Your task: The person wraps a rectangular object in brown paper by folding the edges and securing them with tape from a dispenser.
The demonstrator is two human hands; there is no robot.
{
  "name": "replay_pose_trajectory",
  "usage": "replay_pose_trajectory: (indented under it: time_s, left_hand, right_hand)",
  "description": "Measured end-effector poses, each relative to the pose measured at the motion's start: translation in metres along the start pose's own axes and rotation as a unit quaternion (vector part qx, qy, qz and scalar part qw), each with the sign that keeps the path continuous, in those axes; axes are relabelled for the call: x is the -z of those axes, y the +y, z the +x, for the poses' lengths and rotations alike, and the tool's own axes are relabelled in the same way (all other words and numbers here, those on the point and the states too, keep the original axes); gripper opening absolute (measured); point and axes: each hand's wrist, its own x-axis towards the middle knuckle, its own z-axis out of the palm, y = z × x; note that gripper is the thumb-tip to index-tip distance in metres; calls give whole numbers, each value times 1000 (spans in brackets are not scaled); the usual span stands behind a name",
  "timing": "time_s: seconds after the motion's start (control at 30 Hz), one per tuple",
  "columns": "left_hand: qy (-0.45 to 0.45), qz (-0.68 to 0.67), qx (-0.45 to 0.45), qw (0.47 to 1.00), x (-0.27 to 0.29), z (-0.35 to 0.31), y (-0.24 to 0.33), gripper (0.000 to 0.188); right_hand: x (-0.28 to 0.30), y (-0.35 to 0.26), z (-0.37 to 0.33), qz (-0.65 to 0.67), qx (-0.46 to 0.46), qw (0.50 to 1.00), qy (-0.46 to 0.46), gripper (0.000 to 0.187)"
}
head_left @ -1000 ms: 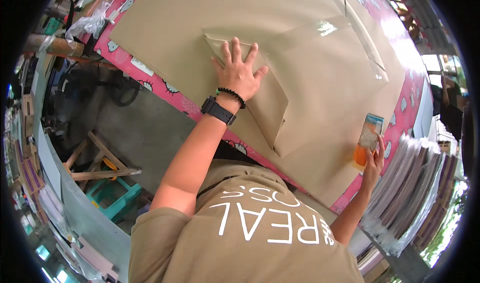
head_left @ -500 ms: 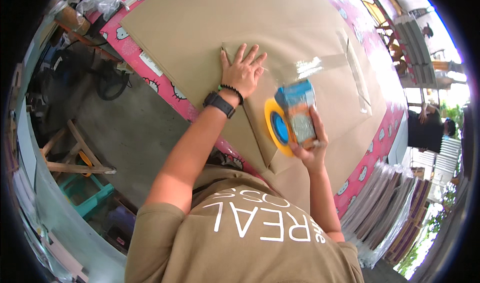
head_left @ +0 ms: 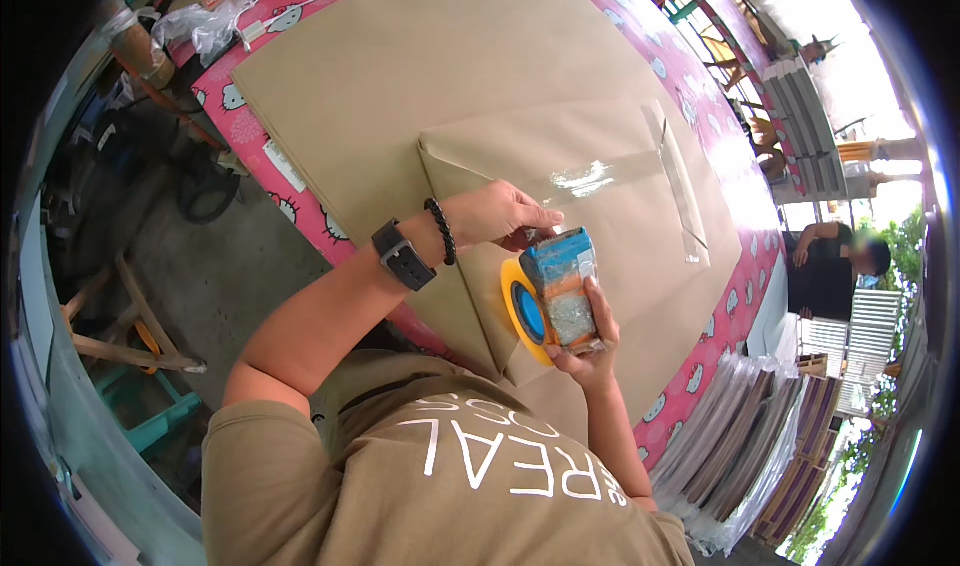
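My right hand (head_left: pixel 588 354) grips a tape dispenser (head_left: pixel 565 296) with a blue and orange body and a yellow-rimmed, blue-centred wheel on its left side. My left hand (head_left: pixel 512 214) is at the top of the dispenser, fingers drawn together in a pinch; what they hold, if anything, is too small to make out. Both hands are above a flat package wrapped in brown paper (head_left: pixel 520 151). Shiny strips of clear tape (head_left: pixel 600 178) run across its right part. Beneath it, larger brown paper sheets (head_left: pixel 370 76) cover much of the table.
The table has a pink patterned cover (head_left: pixel 225 116). A crumpled clear plastic bag (head_left: pixel 205 26) and a white cable are at its far left. Stacked flat boards in plastic (head_left: pixel 710 436) stand at the right. Beyond is another person (head_left: pixel 825 266). A teal stool (head_left: pixel 150 411) is at the left.
My left hand has lifted off the brown paper, where it lay spread, and come to the dispenser in a pinch. The dispenser has moved nearer to me in my right hand.
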Motion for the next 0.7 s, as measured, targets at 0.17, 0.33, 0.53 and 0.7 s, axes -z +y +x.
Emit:
replay_pose_trajectory:
  time_s: [0.17, 0.33, 0.53, 0.7]
  left_hand:
    - [51, 67, -41, 996, 8, 14, -16, 23]
    - [233, 453, -204, 836, 41, 31, -1, 18]
    - [297, 432, -136, 840, 114, 65, 4, 30]
    - [297, 633, -55, 713, 81, 58, -8, 92]
  right_hand:
    - [-2, -7, 11, 7, -43, 999, -5, 77]
    - [0, -30, 42, 9, -223, 974, -37, 77]
    - [12, -43, 71, -159, -350, 913, -133, 66]
    - [15, -24, 100, -206, -431, 852, -212, 59]
